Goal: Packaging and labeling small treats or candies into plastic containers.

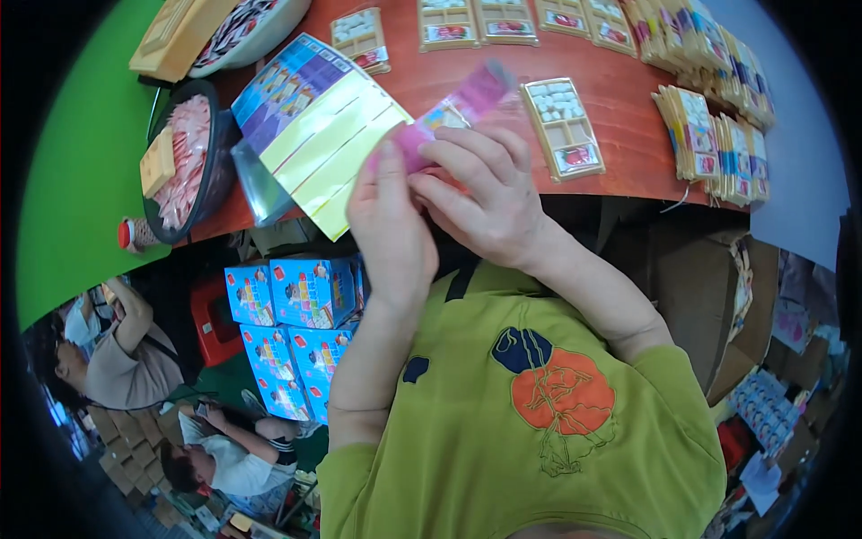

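Note:
A pink printed strip (483, 92), apparently a sticker, is between my two hands above the red table's near edge; its far end is blurred. Fingers of my left hand (391, 216) are closed on its near end, the thumb lying along it. My right hand (485, 193) pinches the strip from the other side, with some fingertips hidden. Left of them lies a sheet of labels (328, 148), purple at the far end and bare yellow-green backing nearer me. Just right of my hands sits a small compartment tray (564, 130) with white pieces and a red-printed packet.
More such trays (359, 36) line the table's (620, 108) far side. Stacked packed trays (696, 135) stand at the right. A dark basin (215, 135) of pink-white strips and a pale bowl (269, 45) are at left. Blue boxes (314, 292) are stacked below. Two people sit at lower left.

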Action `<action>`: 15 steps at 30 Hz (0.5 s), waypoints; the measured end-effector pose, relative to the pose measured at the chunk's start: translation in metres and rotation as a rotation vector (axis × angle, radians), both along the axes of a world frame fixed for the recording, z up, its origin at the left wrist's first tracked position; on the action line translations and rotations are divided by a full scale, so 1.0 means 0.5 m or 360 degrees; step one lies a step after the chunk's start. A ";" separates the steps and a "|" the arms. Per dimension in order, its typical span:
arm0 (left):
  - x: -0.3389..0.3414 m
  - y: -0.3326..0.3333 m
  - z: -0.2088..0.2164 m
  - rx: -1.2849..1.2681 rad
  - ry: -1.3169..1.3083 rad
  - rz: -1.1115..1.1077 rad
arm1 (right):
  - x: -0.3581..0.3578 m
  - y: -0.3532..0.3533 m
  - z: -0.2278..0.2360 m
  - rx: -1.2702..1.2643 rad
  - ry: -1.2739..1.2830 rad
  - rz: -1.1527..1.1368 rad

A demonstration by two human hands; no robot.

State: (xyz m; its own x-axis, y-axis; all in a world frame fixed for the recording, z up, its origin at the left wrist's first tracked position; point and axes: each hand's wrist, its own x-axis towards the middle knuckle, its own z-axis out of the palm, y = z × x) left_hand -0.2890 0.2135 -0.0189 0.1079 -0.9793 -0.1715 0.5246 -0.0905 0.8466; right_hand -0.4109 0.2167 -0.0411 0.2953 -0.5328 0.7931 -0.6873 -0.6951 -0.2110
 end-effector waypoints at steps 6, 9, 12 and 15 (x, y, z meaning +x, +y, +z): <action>0.039 -0.020 -0.022 0.0078 0.0046 -0.0276 | -0.164 -0.010 -0.005 0.0497 -0.0605 -0.0468; 0.018 -0.018 -0.022 0.0075 0.0154 -0.0433 | -0.182 -0.004 0.007 0.1535 -0.1282 -0.0123; -0.008 -0.024 -0.022 0.0077 0.0210 -0.0527 | -0.195 0.005 -0.002 0.1731 -0.1475 0.0086; -0.037 -0.030 -0.016 0.0126 0.0220 -0.0591 | -0.224 0.003 0.004 0.1672 -0.1729 0.0125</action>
State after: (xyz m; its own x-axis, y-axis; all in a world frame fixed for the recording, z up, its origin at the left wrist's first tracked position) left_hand -0.3076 0.1985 -0.0271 -0.2804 -0.9304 -0.2363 0.5521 -0.3577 0.7532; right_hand -0.5230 0.2180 -0.0392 -0.1125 -0.9903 -0.0816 0.1550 0.0636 -0.9859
